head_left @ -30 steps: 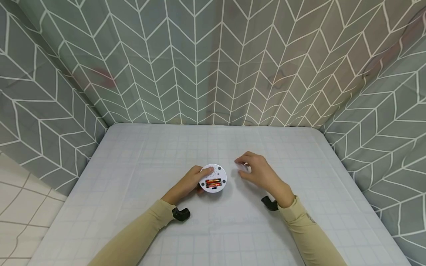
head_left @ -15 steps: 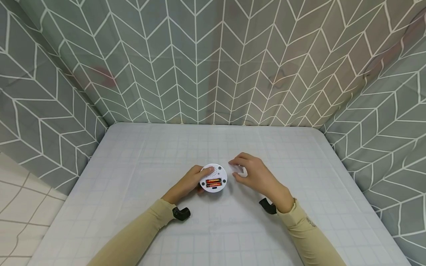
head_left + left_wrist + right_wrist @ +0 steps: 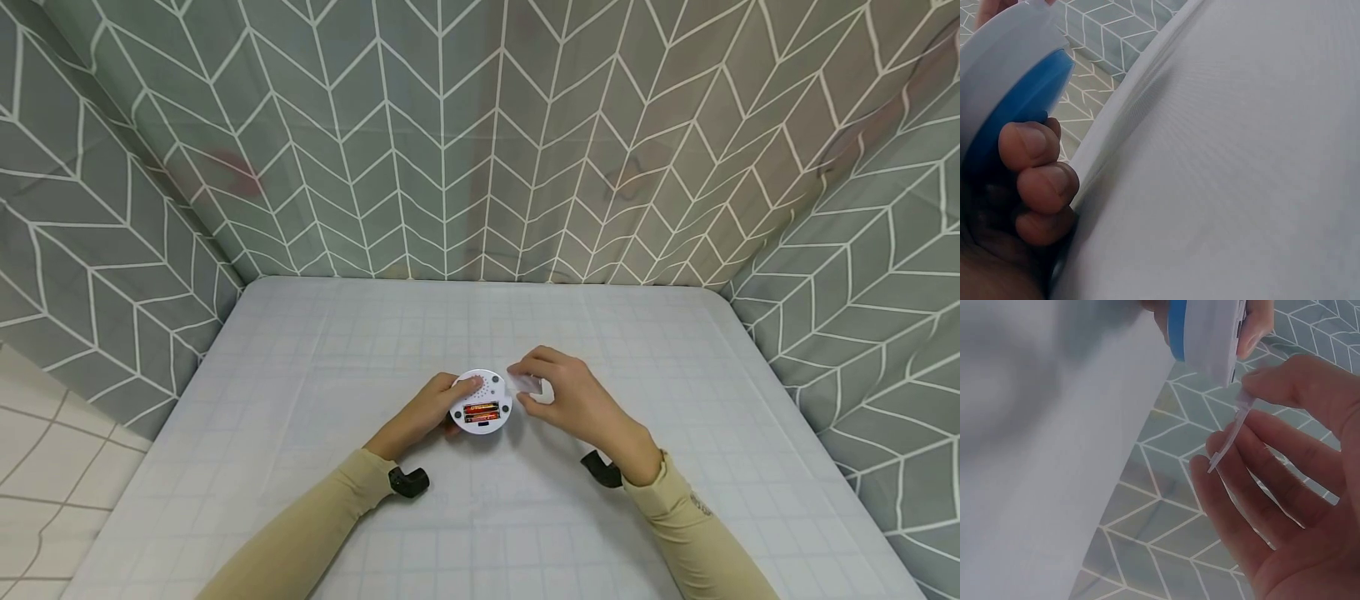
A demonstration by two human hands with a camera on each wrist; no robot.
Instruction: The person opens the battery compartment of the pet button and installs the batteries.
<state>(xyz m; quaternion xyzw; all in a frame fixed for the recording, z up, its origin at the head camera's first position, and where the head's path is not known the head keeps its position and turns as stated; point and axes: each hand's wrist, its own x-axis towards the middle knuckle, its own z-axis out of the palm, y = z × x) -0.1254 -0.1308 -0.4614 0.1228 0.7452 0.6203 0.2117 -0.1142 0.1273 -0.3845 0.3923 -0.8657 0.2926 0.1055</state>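
My left hand (image 3: 429, 407) grips a round white device (image 3: 497, 399) by its left edge, thumb on the small holes of its face. That face is turned up, and two red batteries (image 3: 481, 412) lie side by side in its uncovered compartment. The left wrist view shows a blue underside (image 3: 1025, 94) with curled fingers (image 3: 1041, 187) against it. My right hand (image 3: 577, 392), just right of the device, pinches a thin white battery cover (image 3: 1233, 432) between thumb and fingers. In the right wrist view the cover is tilted, with its upper end close to the device's rim.
A table with a white, faintly gridded cover (image 3: 360, 333) lies beneath both hands. Patterned grey curtains (image 3: 465, 150) stand along its back and sides. Black wrist mounts (image 3: 408, 483) sit at both cuffs. Pale floor tiles (image 3: 52, 467) show at the left.
My right hand has moved left with the battery cover, closer to the device. The left hand and the device have stayed nearly still.
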